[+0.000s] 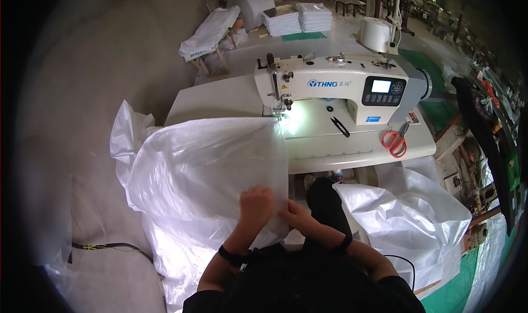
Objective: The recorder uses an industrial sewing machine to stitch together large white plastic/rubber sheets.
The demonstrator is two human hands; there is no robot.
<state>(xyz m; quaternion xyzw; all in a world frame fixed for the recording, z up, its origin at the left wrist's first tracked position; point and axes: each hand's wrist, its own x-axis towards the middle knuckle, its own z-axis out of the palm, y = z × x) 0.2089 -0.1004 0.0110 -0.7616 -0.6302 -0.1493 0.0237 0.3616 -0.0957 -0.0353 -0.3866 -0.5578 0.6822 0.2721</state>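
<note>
A large sheet of white, translucent woven plastic (203, 164) drapes over the left of the sewing machine table and down toward my lap. Its far right corner reaches the needle area of a white sewing machine (330, 82), where a lamp shines. My left hand (256, 206) is closed in a fist on the sheet, near its right edge. Just to the right and slightly nearer, my right hand (298, 217) pinches that same edge, thumb and fingers together. The fingertips of both hands are partly hidden.
Red-handled scissors (394, 142) and black thread snips (340, 126) lie on the machine table (330, 159). More white plastic (401, 219) is heaped at my right. A thread cone (375, 34) stands behind the machine. Folded white stacks (314, 18) and a big roll (252, 7) are farther back.
</note>
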